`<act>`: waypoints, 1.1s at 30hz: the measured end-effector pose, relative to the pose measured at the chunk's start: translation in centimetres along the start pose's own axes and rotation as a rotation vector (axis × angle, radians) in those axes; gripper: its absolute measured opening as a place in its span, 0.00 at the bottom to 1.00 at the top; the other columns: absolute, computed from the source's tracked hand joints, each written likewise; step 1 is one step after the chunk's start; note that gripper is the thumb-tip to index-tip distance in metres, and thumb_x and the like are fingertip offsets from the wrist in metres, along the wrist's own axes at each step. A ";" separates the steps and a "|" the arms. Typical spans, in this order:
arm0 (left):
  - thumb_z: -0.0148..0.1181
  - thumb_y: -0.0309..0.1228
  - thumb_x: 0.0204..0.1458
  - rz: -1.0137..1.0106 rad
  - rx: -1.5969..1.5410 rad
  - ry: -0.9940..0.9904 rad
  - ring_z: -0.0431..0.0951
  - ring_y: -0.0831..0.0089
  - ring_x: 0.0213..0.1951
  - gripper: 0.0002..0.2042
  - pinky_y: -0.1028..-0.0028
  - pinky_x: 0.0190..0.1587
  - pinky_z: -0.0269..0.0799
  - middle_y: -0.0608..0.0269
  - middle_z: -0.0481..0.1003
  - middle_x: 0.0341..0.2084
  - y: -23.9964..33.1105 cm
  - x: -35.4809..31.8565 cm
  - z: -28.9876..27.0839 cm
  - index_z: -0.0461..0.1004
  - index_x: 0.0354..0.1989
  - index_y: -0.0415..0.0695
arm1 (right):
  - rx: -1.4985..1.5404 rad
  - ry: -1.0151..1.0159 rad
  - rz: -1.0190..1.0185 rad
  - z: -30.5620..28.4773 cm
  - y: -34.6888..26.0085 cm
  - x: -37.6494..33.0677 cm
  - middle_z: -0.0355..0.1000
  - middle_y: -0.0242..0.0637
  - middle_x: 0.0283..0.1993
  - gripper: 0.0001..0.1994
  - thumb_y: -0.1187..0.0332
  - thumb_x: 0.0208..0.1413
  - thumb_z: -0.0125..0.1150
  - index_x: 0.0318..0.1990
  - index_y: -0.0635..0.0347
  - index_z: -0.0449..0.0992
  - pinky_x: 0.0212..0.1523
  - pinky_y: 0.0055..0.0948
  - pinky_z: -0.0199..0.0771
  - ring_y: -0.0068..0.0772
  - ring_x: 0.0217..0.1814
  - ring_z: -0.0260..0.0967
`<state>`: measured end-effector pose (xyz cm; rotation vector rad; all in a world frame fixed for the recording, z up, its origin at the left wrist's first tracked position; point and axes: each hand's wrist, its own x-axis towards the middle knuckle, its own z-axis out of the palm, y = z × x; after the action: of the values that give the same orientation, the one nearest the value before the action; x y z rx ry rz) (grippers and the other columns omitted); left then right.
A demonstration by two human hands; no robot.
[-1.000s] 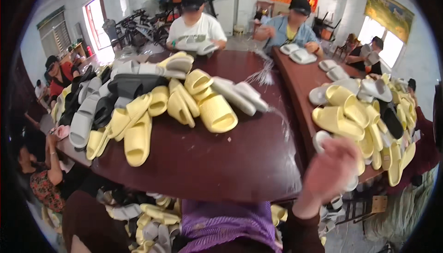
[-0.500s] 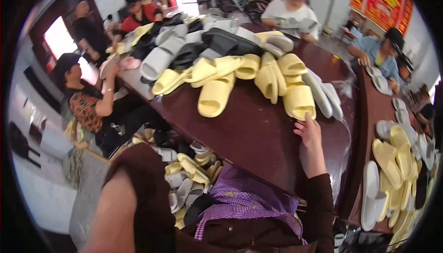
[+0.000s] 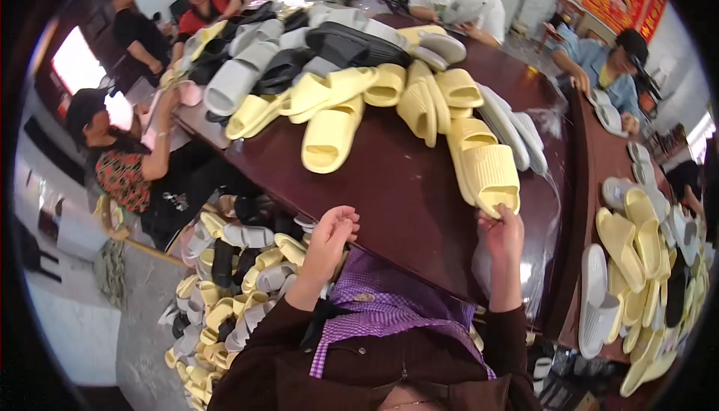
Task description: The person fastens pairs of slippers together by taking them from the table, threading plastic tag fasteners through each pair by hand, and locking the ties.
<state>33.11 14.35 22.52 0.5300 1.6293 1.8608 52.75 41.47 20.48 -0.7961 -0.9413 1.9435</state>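
Your right hand point(image 3: 504, 236) pinches the near end of a yellow ribbed slide point(image 3: 494, 169) on the surface point(image 3: 408, 197); your left hand point(image 3: 327, 240), loosely curled, seemingly empty, hovers by its near edge, bare room between.

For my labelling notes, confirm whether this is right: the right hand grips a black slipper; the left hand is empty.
The colour is wrong: in the head view, the right hand grips a yellow slipper; the left hand is empty.

I'm in a dark brown top point(image 3: 277, 362), long sleeves point(image 3: 505, 340), small shiny stud point(image 3: 362, 351) up front. Purple-and-white checked apron point(image 3: 389, 312), matching straps point(image 3: 318, 352). Thin neck chain point(image 3: 410, 403). Left grip point(image 3: 329, 239) and right grip point(image 3: 505, 234) bare.
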 end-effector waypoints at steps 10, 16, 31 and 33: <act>0.50 0.31 0.59 -0.111 -0.013 -0.384 0.70 0.71 0.47 0.20 0.73 0.47 0.69 0.55 0.68 0.48 -4.4 2.0 6.2 0.60 0.57 0.36 | 0.482 0.189 0.313 -4.7 0.0 -12.5 0.71 0.41 0.31 0.13 0.70 0.49 0.54 0.42 0.68 0.69 0.24 0.30 0.65 0.32 0.25 0.67; 0.63 0.38 0.51 -0.055 -0.159 -0.779 0.65 0.67 0.55 0.39 0.68 0.55 0.63 0.52 0.58 0.59 -2.6 0.8 13.0 0.46 0.66 0.39 | 0.931 -0.104 0.563 -5.0 2.9 -13.4 0.63 0.34 0.24 0.09 0.69 0.51 0.50 0.36 0.66 0.68 0.21 0.23 0.60 0.23 0.21 0.61; 0.67 0.37 0.46 0.226 -0.206 -0.667 0.68 0.68 0.51 0.41 0.71 0.54 0.64 0.56 0.64 0.52 0.9 2.6 15.1 0.47 0.63 0.37 | 0.878 -0.243 0.450 -2.5 3.5 -11.1 0.64 0.35 0.25 0.13 0.69 0.53 0.46 0.43 0.68 0.66 0.15 0.21 0.59 0.21 0.16 0.58; 0.62 0.38 0.51 0.221 -0.216 -0.434 0.69 0.68 0.51 0.33 0.70 0.54 0.64 0.56 0.67 0.50 -0.3 3.5 13.9 0.52 0.60 0.34 | 0.433 -0.119 0.298 -1.4 2.3 -11.6 0.67 0.37 0.29 0.16 0.70 0.50 0.48 0.47 0.69 0.65 0.16 0.21 0.63 0.24 0.19 0.63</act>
<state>39.64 27.01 24.17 0.9720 1.1077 1.8814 58.39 30.96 19.96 -0.5945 -0.4519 2.3644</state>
